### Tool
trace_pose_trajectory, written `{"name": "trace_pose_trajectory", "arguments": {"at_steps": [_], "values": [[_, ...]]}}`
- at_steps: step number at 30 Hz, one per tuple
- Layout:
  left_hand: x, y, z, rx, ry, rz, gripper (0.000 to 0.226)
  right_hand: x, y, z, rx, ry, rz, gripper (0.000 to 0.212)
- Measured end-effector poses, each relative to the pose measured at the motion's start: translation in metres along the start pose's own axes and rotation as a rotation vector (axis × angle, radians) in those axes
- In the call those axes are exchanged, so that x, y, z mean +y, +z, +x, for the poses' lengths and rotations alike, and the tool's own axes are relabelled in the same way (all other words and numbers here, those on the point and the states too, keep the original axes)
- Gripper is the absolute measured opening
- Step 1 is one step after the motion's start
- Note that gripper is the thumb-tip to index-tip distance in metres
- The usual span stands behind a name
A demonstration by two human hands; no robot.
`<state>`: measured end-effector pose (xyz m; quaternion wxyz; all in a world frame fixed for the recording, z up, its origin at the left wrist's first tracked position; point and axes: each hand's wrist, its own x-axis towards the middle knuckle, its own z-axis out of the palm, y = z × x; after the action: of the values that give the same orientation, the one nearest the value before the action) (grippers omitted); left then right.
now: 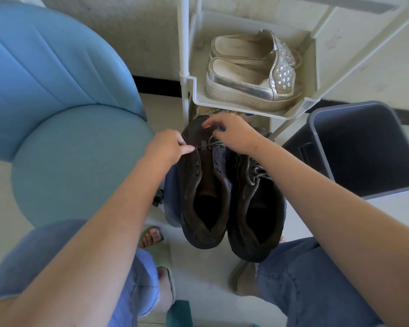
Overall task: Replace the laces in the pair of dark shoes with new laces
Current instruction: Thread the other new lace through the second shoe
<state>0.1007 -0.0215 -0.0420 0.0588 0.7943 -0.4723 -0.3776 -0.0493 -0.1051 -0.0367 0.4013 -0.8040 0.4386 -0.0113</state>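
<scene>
Two dark brown shoes stand side by side on a low blue stool, toes pointing away from me. The left shoe [204, 185] has bare eyelets along most of its opening; a grey lace [209, 144] crosses only near the toe. My left hand [169, 147] pinches one end of that lace at the shoe's left side. My right hand [230, 133] lies over the toe end, its fingers curled on the lace. The right shoe [257, 208] still carries grey laces [257, 173], partly hidden under my right forearm.
A white plastic rack [291, 109] right behind the shoes holds silver platform slippers [250, 67]. A grey bin [364, 147] stands open at the right. A light blue armchair [57, 102] fills the left. My knees and sandalled feet are below the stool [172, 185].
</scene>
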Motion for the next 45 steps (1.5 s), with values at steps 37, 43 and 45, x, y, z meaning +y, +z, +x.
{"name": "trace_pose_trajectory", "arguments": {"at_steps": [37,43,45], "values": [[0.008,-0.002,-0.01,0.019,0.123,-0.048,0.023,0.023,-0.001,0.0,-0.181,0.103,0.043,0.017],[0.01,-0.006,-0.007,0.003,0.078,-0.069,0.023,0.021,-0.003,-0.002,-0.184,0.169,0.103,0.016],[0.004,-0.002,-0.008,0.082,0.082,-0.078,0.018,0.02,-0.005,-0.002,-0.201,0.188,0.091,0.014]]}}
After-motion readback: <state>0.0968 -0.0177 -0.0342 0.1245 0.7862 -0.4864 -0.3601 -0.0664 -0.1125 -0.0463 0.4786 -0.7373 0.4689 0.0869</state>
